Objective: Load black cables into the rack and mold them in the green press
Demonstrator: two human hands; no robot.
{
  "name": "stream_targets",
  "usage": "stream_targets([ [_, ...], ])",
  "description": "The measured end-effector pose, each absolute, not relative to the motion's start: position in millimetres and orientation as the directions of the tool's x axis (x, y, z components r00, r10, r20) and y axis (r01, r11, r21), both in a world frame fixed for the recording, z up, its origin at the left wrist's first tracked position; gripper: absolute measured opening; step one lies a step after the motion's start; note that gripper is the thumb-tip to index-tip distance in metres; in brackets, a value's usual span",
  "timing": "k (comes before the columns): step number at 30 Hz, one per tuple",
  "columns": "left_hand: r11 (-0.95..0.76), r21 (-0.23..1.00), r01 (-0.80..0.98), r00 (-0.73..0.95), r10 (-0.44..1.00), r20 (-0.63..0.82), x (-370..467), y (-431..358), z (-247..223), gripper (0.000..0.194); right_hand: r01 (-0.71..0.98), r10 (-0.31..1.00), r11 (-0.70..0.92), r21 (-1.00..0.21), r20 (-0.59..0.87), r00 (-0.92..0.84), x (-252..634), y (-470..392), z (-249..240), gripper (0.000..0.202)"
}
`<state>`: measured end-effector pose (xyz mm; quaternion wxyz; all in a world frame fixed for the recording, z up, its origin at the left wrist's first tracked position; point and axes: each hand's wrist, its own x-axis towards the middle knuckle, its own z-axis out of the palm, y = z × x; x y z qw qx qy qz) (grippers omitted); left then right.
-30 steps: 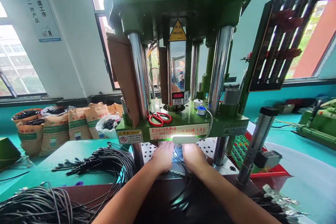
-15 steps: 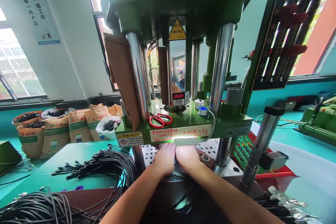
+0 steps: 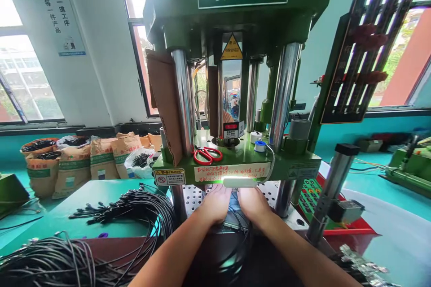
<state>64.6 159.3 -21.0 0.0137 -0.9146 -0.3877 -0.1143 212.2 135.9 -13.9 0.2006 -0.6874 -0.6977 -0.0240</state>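
Observation:
Both my hands reach in under the green press (image 3: 235,168), over the metal work area below its upper plate. My left hand (image 3: 217,202) lies to the left with its fingers stretched forward. Opposite it, my right hand (image 3: 252,202) points forward too, its fingertips lost under the lit lamp bar (image 3: 239,183) and its glare. Between the hands, black cables (image 3: 238,219) come out over a metal mold (image 3: 230,225) and hang down the front. What the fingertips touch is hidden.
Red-handled scissors (image 3: 208,155) and a blue-and-white tape spool (image 3: 260,145) rest on the press plate. Bundled black cables (image 3: 134,204) lie on the left table, with more cables (image 3: 50,260) nearer. Cable ends with metal connectors (image 3: 362,264) lie at right. A control panel (image 3: 314,197) stands behind the post.
My hands have moved apart, showing the black cables between them. The view has tilted up slightly, so more of the press top shows.

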Motion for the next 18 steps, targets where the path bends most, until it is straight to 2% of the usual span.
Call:
stream_targets([
  [13, -0.690, 0.083, 0.719, 0.666, 0.719, 0.200, 70, 154, -18, 0.052, 0.944, 0.973, -0.028, -0.328, 0.206, 0.101, 226, 142, -28, 0.021],
  [18, -0.670, 0.081, 0.738, 0.644, 0.736, 0.209, 74, 152, -18, 0.051, 0.941, 0.970, -0.018, -0.339, 0.224, 0.099, 226, 148, -33, 0.019],
])
